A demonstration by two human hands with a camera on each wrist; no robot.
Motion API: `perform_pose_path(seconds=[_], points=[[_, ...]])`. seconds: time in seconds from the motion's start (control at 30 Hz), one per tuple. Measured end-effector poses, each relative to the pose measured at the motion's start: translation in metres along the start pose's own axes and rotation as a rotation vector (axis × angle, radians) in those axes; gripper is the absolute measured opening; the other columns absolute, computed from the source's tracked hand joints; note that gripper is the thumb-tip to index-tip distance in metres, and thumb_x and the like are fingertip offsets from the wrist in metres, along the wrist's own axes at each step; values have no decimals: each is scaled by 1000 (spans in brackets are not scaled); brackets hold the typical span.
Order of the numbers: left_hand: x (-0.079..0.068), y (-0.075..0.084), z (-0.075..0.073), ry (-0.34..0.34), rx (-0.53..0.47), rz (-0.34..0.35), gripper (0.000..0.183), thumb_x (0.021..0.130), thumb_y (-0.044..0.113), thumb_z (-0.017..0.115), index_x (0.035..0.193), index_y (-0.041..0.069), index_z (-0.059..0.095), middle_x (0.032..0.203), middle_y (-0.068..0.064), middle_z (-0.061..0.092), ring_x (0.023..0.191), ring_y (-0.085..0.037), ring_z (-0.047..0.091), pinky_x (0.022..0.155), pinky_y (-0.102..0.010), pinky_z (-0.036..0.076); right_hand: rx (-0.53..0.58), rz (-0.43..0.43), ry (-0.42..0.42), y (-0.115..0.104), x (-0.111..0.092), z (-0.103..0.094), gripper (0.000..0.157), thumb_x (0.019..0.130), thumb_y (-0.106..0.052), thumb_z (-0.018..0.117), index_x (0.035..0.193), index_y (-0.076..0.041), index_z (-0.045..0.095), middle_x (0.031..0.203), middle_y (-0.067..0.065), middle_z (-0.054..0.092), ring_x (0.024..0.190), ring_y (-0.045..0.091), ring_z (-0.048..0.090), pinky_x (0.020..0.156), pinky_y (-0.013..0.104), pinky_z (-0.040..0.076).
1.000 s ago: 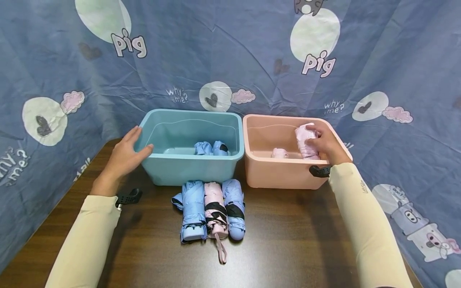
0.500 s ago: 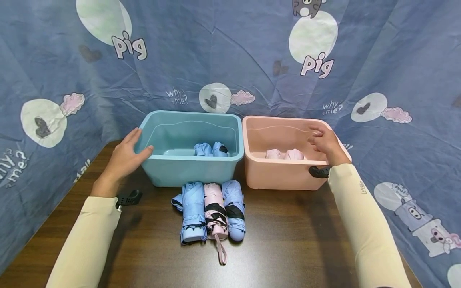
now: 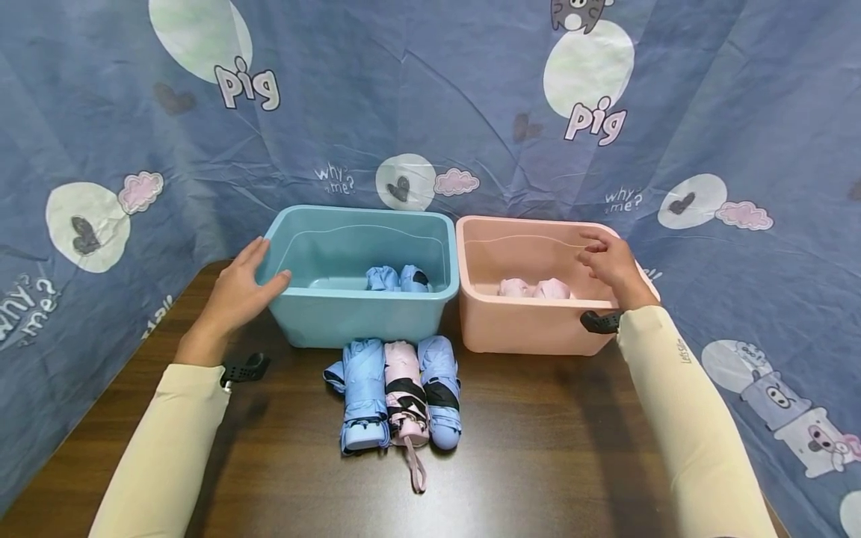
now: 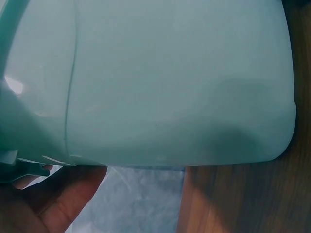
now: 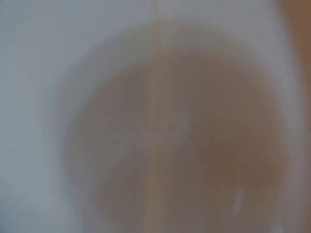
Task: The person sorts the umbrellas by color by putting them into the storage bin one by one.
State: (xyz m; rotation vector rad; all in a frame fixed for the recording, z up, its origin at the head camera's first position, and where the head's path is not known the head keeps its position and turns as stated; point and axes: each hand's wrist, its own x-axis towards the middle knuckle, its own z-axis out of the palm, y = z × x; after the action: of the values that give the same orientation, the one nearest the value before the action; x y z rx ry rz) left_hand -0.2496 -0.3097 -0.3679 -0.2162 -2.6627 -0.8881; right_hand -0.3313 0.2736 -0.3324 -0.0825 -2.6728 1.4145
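My left hand point(image 3: 235, 295) rests at the left rim of the blue-green bin point(image 3: 356, 317), fingers fairly straight and thumb spread over the front corner. In the left wrist view, fingers point(image 4: 73, 199) show beside that bin's wall. Over the right end of the pink bin point(image 3: 531, 329) is my right hand point(image 3: 608, 265), holding nothing, its fingers loosely bent. Two pink folded umbrellas point(image 3: 551, 289) lie inside that bin, partly hidden by the front wall. The right wrist view is blurred and shows mostly a close surface.
Two blue folded umbrellas point(image 3: 383, 279) lie in the blue-green bin. On the wooden table point(image 3: 525, 448), before the bins, a blue umbrella point(image 3: 365, 396), a pink umbrella point(image 3: 406, 392) and another blue umbrella point(image 3: 440, 392) lie side by side. A patterned blue cloth point(image 3: 430, 97) hangs behind.
My right hand has let go of a pink umbrella, which now lies beside the other one in the pink bin. The left hand has stayed at the blue-green bin.
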Motion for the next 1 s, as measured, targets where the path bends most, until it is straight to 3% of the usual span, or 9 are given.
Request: perform_pose_path(seconds=[0.17,0.3,0.5,0.7,1.0], points=[[2,3,-1,4,1,4,79,94,42,52,152,-1,20,158,-20,17,139,-49,21,103,-67,24,34,-12,9,-3,-3,-4,56,95,-18,60,148,-16,41,128,18,49,106,29,56,94,47,48],[3,3,-1,-1,0,0,80,94,43,52,152,0,19,159,-20,16,139,-49,20,104,-67,23,36,-26,21,-6,-8,-6,55,95,-17,60,147,-16,43,126,17,49,107,33,56,95,49,47],[2,0,0,5,10,-8,80,94,44,52,152,0,20,158,-20,17,139,-49,21,104,-67,23,13,-24,16,-13,-16,-8,55,95,-22,61,146,-17,43,127,17,51,108,31,56,87,38,51],[1,0,0,4,5,-19,81,94,45,52,153,0,19,158,-20,16,139,-49,20,104,-67,23,17,-88,9,-21,-26,-9,55,93,-22,63,145,-14,45,128,18,54,105,28,60,74,25,54],[0,3,0,4,2,-13,81,94,45,52,153,0,19,158,-20,16,139,-50,20,104,-68,23,96,-197,-53,-35,-57,-8,52,93,-24,64,142,-13,48,124,18,56,94,13,62,71,25,56]])
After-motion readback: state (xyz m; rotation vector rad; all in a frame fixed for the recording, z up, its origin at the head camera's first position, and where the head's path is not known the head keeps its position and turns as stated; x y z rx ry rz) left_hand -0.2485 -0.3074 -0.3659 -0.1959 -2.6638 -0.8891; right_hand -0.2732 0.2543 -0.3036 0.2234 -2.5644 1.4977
